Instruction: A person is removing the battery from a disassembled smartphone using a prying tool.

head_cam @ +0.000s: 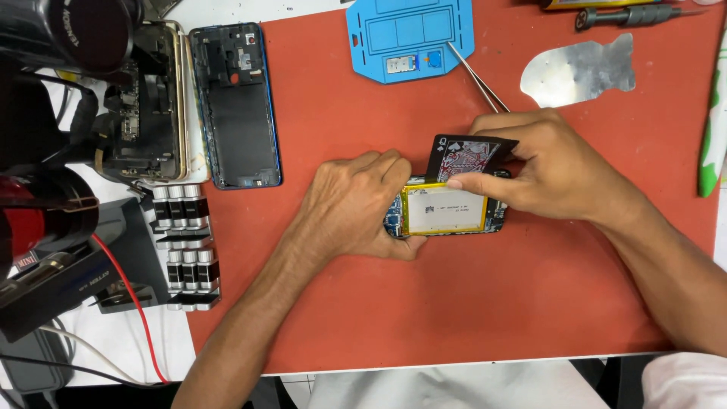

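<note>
Our right fingers (466, 182) pinch a playing card (463, 155) just right of the middle of the frame, thumb on top, and its lower edge sits at the top edge of the battery (445, 209). The right hand (553, 170) is closed firmly on the card. Our left hand (363, 204) lies just left of it, fingers curled over the left end of the opened phone (447, 220), pressing it down on the red mat (454, 303); these fingers clench the phone's end, gripping nothing else.

We judge the work to be midway. The phone already lies open, its back off and the yellow-edged battery exposed with blue board showing at both ends. The battery still sits flat in its bay, so it is not yet lifted out; we cannot tell how far the card has slid under it.

Farther out, tweezers (477, 77) lie above the right hand, their tips reaching a blue parts tray (363, 30) at the top centre. A thin metal pry plate (579, 72) rests at the upper right, with a screwdriver (632, 15) above it. At the upper left a blue phone back shell (235, 106) lies beside another opened phone with a gold frame (151, 106). At the left edge stand a holder with silver-capped pieces (185, 246) and a red wire (125, 303).
</note>
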